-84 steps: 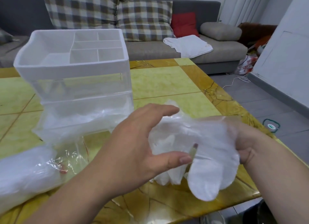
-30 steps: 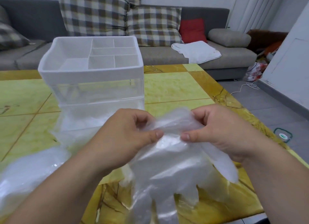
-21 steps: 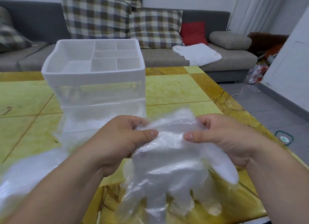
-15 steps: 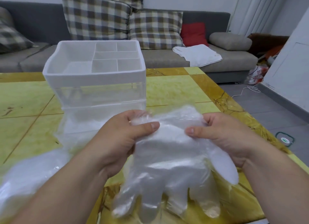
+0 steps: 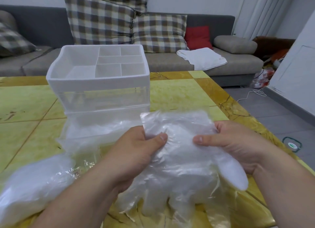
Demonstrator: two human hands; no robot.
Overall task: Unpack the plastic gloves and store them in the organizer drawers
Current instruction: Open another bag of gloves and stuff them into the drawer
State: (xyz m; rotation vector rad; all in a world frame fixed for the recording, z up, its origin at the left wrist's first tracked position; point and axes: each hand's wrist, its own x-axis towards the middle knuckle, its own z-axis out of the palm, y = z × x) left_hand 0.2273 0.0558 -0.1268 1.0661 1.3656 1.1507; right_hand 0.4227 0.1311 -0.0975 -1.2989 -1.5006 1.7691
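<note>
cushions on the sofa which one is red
The small cushion toward the right of the sofa, between a plaid cushion and the grey cushion; the others are plaid or grey.

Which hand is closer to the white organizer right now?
Left. The left hand pinches the gloves at their cuff edge just in front of the organizer, near its right front corner; the right hand pinches the opposite edge, farther out to the organizer's right.

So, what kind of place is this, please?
Probably a living room in a home: a grey sofa with checked cushions stands behind the yellow table.
</note>
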